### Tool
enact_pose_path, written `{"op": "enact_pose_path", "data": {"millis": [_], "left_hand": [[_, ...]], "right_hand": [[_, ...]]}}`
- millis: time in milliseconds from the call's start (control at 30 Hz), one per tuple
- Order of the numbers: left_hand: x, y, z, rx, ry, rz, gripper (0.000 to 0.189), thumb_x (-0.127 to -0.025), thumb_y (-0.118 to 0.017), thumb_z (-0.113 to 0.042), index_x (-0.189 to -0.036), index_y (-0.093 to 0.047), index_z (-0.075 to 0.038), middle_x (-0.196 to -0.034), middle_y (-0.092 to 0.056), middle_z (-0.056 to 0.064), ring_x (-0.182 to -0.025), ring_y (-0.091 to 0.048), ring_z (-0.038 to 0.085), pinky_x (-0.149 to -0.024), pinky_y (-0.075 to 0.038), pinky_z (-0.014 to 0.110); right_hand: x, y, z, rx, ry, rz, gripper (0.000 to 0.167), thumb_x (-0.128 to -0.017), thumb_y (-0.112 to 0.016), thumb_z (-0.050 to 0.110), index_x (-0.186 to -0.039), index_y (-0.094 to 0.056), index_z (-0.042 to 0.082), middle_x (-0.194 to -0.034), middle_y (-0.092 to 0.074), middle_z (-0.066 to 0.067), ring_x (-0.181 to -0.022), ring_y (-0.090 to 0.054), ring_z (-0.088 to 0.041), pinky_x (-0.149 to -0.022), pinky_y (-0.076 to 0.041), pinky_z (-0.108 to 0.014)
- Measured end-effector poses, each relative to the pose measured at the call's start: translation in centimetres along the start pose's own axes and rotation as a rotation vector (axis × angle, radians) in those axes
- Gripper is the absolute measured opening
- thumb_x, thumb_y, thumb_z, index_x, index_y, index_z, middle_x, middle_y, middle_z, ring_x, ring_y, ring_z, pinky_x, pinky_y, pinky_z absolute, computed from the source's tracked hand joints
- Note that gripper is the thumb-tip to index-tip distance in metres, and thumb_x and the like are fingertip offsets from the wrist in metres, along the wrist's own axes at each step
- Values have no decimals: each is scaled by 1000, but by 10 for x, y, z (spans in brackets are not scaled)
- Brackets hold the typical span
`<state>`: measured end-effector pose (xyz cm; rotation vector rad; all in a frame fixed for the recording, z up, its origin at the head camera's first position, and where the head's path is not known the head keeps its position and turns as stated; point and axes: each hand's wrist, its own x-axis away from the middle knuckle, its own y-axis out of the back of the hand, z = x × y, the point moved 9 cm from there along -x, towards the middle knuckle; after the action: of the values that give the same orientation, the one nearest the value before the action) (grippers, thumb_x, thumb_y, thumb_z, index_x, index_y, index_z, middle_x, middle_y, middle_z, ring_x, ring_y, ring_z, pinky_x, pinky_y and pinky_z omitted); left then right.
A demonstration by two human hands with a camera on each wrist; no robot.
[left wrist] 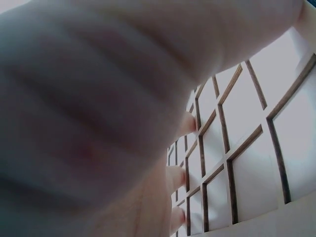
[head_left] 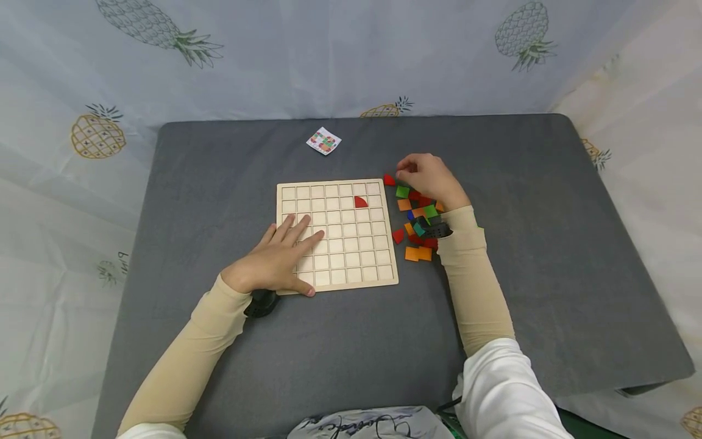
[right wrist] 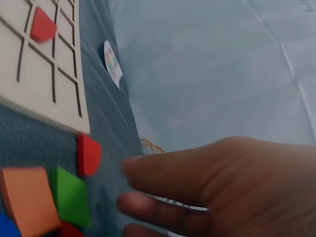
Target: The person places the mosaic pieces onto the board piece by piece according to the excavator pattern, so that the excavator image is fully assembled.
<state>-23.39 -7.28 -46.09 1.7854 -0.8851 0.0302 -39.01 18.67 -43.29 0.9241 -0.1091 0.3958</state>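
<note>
A square wooden grid board (head_left: pixel 351 244) lies on the grey table. My left hand (head_left: pixel 274 259) rests spread on its lower left part, fingers apart; in the left wrist view the palm covers much of the picture. One red quarter-round piece (head_left: pixel 360 202) sits in a cell at the board's upper right. My right hand (head_left: pixel 430 177) hovers beyond the board's top right corner, thumb and fingers loosely bent with nothing visible between them. Close to its fingertips is another red piece (right wrist: pixel 88 154), by the board's corner. A green square piece (head_left: pixel 403 191) lies just below.
Several loose red, orange (head_left: pixel 411 253), green and blue pieces lie right of the board, some hidden under my right wrist. A small card with a coloured pattern (head_left: pixel 323 141) lies behind the board. A pineapple-print curtain (head_left: pixel 340 61) hangs behind the table (head_left: pixel 521 244).
</note>
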Motion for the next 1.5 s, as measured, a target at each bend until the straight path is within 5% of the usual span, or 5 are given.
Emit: {"op": "enact_pose_path", "data": {"millis": [467,933,1100,1233,1500], "left_hand": [[-1,0,1,9,12,10,115,-78,-84,-54,-164,-16,-19,-172,10,14,-157,17,39,-125,4,64],[-1,0,1,8,7,9,116,-77,-84,-54,-164,-16,-19,-172,10,14,-158,16,38,-126,4,64],[-1,0,1,5,7,10,116,-77,-84,-54,-164,-16,-19,-172,10,14,-158,17,38,-126,4,64],[-1,0,1,6,7,10,116,-77,-84,-54,-164,-16,-19,-172,10,14,-158,17,38,-126,4,64],[-1,0,0,12,4,9,116,-77,-84,-54,-164,-16,-19,-172,10,14,-157,17,38,-126,4,64]], "right_hand": [[8,-13,-12,198,1,277,68,-93,-73,27,-150,-43,3,-146,-41,-23,-134,-32,-41,-112,-36,-60],[-3,1,-30,173,-203,26,75,-94,-69,49,-144,-46,0,-136,-53,-22,-118,-49,-37,-99,-48,-53],[-2,5,-32,225,-236,-28,54,-94,-67,56,-105,-67,3,-86,-58,-9,-79,-52,-27,-63,-42,-36],[-3,3,-25,241,-172,-44,44,-98,-64,50,-86,-70,8,-64,-45,1,-64,-45,-21,-57,-31,-31],[-7,-4,-10,285,-89,-73,46,-98,-64,41,-121,-68,2,-117,-69,-19,-93,-62,-34,-81,-53,-47]]}}
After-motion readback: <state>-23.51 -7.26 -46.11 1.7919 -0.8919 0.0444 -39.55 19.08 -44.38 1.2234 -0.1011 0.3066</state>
